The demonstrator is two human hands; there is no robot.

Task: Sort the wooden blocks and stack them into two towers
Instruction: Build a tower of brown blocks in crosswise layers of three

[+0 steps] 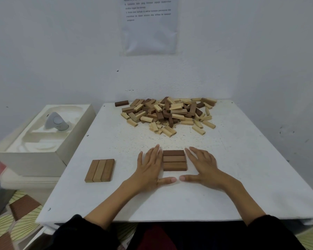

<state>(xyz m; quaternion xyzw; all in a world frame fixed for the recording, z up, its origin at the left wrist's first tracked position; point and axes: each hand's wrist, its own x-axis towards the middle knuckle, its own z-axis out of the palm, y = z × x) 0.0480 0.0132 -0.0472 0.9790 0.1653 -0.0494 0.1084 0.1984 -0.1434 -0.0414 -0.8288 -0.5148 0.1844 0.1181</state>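
**Two open hands flanking a row of three dark blocks**

Far left, beside the table, stands a white box with a small grey object resting in its moulded insert. On the table's near left lies a row of three mid-brown blocks, flat and side by side, long faces touching, well apart from both hands. At the far left edge of the table a single dark block lies alone, just left of the pile. A printed sheet hangs on the wall above; its text is too small to read. The left hand lies flat on the table, fingers straight and together, thumb stretched to the right, holding nothing; its fingers run along the left ends of the centre row. The loose pile of blocks, light, mid-brown and dark mixed together, covers the far middle of the table. The centre row of three dark blocks lies flat between the two hands, the blocks set crosswise and touching one another. The right hand mirrors the left: flat, fingers straight, thumb pointing left, gripping nothing, fingers just beside the row's right ends. The two thumb tips nearly meet in front of the row; whether either hand actually touches the blocks cannot be told
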